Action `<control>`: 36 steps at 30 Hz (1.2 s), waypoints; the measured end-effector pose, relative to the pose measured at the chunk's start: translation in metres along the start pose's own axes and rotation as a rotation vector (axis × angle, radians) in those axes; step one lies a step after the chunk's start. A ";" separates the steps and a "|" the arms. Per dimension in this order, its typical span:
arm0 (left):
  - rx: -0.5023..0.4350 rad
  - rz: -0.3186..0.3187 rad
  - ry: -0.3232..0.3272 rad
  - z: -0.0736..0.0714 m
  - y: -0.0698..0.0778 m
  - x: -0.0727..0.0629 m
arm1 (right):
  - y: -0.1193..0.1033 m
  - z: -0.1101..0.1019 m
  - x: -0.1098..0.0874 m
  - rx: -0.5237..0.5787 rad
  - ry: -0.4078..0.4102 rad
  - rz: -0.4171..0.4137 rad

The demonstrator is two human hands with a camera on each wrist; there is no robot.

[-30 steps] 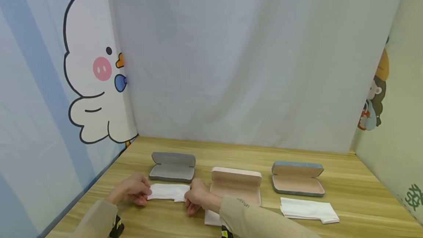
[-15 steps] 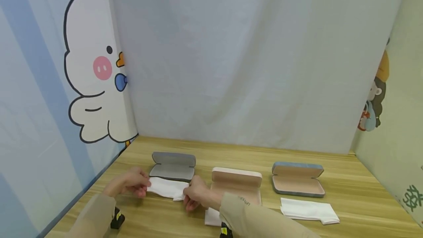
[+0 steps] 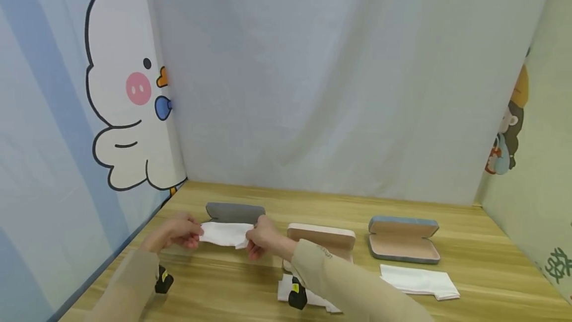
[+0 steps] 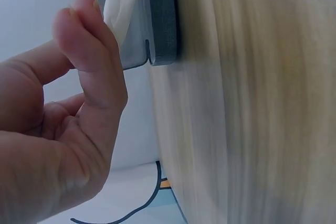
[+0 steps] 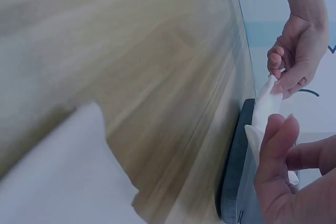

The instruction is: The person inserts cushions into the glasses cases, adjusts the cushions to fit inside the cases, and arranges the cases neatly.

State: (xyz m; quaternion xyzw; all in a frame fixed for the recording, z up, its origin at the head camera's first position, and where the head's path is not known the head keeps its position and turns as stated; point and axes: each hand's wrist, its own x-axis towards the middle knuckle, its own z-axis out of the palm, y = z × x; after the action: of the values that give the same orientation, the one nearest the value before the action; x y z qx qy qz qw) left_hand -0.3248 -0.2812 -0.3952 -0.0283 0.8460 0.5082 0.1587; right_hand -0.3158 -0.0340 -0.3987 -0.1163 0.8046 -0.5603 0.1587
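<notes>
A folded white cloth (image 3: pixel 225 234) is stretched between both hands, over the lower half of the open grey glasses case (image 3: pixel 234 211), whose lid stands up behind it. My left hand (image 3: pixel 182 231) pinches the cloth's left end between thumb and fingers. Its right end is pinched by my right hand (image 3: pixel 265 237), beside the case's right side. In the left wrist view, the cloth (image 4: pixel 122 3) runs up from the fingertips in front of the case (image 4: pixel 163 19). The right wrist view shows the cloth (image 5: pixel 268 106) spanning both hands above the case's dark edge.
A pink glasses case (image 3: pixel 319 234) stands open right of centre, partly behind the right forearm. Farther right is an open blue case (image 3: pixel 404 240). One folded white cloth (image 3: pixel 284 289) lies before the pink case, another (image 3: pixel 420 281) before the blue one.
Both hands have lifted the white cloth off the table and carried it forward, from in front of the grey case to over its lower half.
</notes>
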 end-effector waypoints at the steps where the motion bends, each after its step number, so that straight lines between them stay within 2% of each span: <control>1: -0.002 0.003 0.005 -0.002 0.000 0.001 | -0.001 0.000 0.002 -0.005 0.004 0.000; 7: -0.036 0.029 0.018 -0.005 0.002 0.009 | -0.006 0.000 0.013 -0.057 0.052 0.015; 13: -0.045 0.056 0.050 -0.001 0.003 0.016 | -0.004 0.001 0.022 -0.102 0.099 -0.011; 19: -0.063 0.090 0.090 0.003 0.001 0.024 | 0.006 0.004 0.027 -0.133 0.208 -0.020; 25: -0.022 0.083 0.150 0.008 -0.004 0.030 | 0.016 0.005 0.031 -0.142 0.273 -0.028; 36: 0.069 0.073 0.190 0.019 -0.003 0.036 | 0.021 0.005 0.036 -0.243 0.283 -0.037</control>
State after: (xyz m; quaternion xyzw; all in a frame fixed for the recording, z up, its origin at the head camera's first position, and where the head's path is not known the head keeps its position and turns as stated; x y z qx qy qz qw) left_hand -0.3535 -0.2619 -0.4169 -0.0402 0.8748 0.4792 0.0599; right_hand -0.3470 -0.0440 -0.4243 -0.0694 0.8783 -0.4727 0.0183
